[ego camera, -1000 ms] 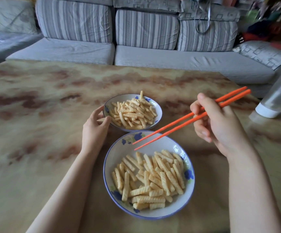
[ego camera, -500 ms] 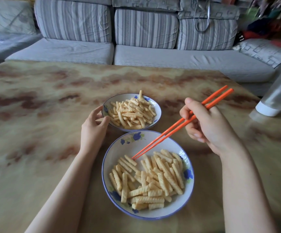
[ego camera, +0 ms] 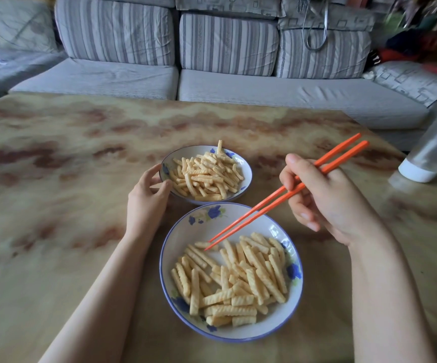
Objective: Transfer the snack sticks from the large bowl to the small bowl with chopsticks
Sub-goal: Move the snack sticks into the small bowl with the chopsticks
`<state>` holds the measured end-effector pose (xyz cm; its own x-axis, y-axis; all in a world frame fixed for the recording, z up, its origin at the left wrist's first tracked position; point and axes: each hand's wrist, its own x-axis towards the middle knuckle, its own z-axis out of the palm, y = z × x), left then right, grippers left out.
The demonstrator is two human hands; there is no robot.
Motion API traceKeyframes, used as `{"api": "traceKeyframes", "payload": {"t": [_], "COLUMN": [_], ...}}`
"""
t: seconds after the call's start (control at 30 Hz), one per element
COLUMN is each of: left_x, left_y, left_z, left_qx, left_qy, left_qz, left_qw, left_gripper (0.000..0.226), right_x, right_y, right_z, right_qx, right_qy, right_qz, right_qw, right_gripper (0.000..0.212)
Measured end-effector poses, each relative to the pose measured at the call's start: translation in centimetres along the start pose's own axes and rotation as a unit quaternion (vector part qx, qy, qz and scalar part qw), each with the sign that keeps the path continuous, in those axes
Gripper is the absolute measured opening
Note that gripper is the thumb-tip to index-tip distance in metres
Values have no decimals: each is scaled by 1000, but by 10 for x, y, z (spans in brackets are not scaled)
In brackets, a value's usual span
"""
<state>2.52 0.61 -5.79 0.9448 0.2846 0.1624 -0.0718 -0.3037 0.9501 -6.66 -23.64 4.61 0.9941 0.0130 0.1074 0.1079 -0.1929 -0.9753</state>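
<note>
A large white bowl with a blue rim [ego camera: 183, 237] sits near me, and many ridged yellow snack sticks [ego camera: 238, 284] lie in it. Behind it stands a small bowl [ego camera: 247, 176], heaped with snack sticks [ego camera: 206, 176]. My right hand [ego camera: 324, 200] grips a pair of orange chopsticks [ego camera: 269, 205]. Their tips are down in the large bowl at one short stick [ego camera: 203, 244] on the pile's far left edge. My left hand [ego camera: 146, 197] holds the small bowl's left rim between thumb and fingers.
The bowls stand on a marbled tan and brown table [ego camera: 55, 179]. A clear bottle with a white cap [ego camera: 432, 150] leans at the table's right edge. A grey striped sofa [ego camera: 212, 74] runs along behind the table.
My right hand has come down and to the left, lowering the chopstick tips from above the large bowl into its sticks. My left hand has stayed on the small bowl.
</note>
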Motion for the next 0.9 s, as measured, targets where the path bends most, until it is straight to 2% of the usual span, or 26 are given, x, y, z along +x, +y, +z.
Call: {"api": "traceKeyframes", "payload": {"t": [0.23,0.37,0.47,0.57,0.73,0.9], "left_x": [1,1,1,1,1,1], "left_y": [-1,-1,-2,-2,-2,-1], "left_z": [1,1,0,0,0,1], "left_qx": [-1,1,-2,0,5,0], "left_qy": [2,1,1,1,2,4], "left_qz": [1,1,2,1,2,-2], "left_qw": [1000,1000,1000,1000,1000,1000], "left_gripper": [42,40,41,42,42,41], "right_x": [4,9,14,19,28,32], "right_y": [3,4,6,10,20,26], "right_z": [5,5,6,11,26,33], "right_qx": [24,89,153,186,168,159], "right_qy": [41,124,210,261,287,275], "right_qz": [-18,-53,-71,-81,-62,-50], "right_qw": [999,987,963,944,941,947], "right_gripper": [43,46,43,38,39,38]}}
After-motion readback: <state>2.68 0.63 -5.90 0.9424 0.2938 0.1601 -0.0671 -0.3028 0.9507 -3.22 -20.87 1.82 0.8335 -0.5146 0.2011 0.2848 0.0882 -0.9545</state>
